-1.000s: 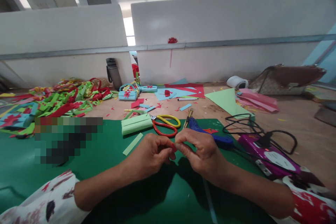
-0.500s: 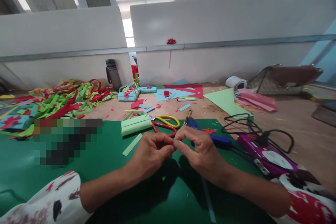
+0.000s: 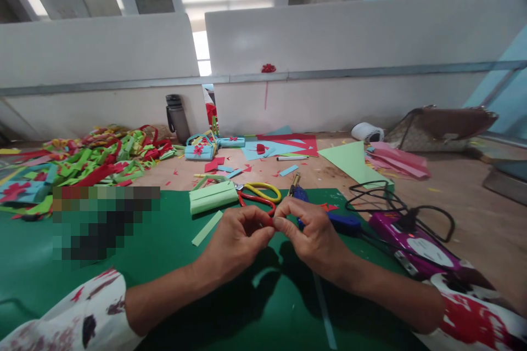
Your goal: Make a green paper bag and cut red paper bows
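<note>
Head view: at the frame's centre, the left hand (image 3: 239, 238) and right hand (image 3: 315, 235) meet, thumbs and forefingers pinched together on a small red piece (image 3: 270, 221), mostly hidden; light, even fingertip pressure should avoid tearing it; scissors (image 3: 256, 196) lie just above centre.

Live on my remote feed: left sleeve (image 3: 105, 303) white, loose, wide at the opening | red streaks, one near-black blotch, washed-out brownish smears | over to the right sleeve (image 3: 477, 315), I've got a big red patch broken by white, pale edge | left hand (image 3: 239, 238) bare, right hand (image 3: 319, 237) bare too
</note>
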The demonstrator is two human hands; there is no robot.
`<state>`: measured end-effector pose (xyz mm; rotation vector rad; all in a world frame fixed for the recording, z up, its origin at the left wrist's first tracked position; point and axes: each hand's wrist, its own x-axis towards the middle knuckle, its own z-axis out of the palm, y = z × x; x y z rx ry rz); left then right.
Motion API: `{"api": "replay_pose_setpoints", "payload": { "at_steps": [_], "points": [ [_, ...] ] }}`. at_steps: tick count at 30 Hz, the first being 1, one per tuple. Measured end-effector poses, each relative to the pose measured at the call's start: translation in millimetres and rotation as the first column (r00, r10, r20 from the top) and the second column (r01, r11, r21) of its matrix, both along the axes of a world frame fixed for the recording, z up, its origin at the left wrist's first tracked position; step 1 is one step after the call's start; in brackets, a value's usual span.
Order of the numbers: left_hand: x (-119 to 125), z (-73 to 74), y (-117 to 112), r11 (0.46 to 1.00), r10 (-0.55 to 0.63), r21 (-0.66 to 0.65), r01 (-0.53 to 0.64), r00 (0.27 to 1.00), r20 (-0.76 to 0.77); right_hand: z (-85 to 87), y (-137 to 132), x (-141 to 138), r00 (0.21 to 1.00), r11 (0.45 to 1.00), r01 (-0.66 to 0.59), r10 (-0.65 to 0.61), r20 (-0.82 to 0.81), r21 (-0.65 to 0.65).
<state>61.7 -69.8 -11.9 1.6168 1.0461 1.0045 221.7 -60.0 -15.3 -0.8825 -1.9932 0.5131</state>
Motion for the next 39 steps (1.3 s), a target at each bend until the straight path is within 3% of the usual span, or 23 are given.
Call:
{"api": "replay_pose_setpoints", "payload": {
  "at_steps": [6, 11, 16, 30, 39],
  "points": [
    [-3, 1.9, -1, 0.997, 0.038, 0.074, -0.038, 0.999, 0.005, 0.5, -1, -1, 0.999, 0.999, -0.040, 0.040, 0.011, 0.002],
    [-4, 3.9, 0, 0.996, 0.087, -0.037, -0.083, 0.984, 0.154, 0.0, -1, 0, 1.000, 0.999, -0.008, 0.009, 0.028, -0.042],
    [-5, 5.8, 0, 0.993, 0.112, -0.066, -0.102, 0.976, 0.187, 1.4, 0, 1, 0.998, 0.996, -0.009, 0.014, 0.062, -0.083],
    [-4, -0.7, 0, 0.999, 0.033, 0.040, -0.035, 0.999, 0.032, -5.2, 1, 1, 0.992, 0.994, -0.066, 0.056, 0.109, 0.085],
    [-6, -3.3, 1, 0.989, 0.027, 0.149, -0.015, 0.996, -0.082, -4.0, 0, 1, 0.963, 0.994, -0.079, 0.057, 0.262, 0.074]
  ]
}}
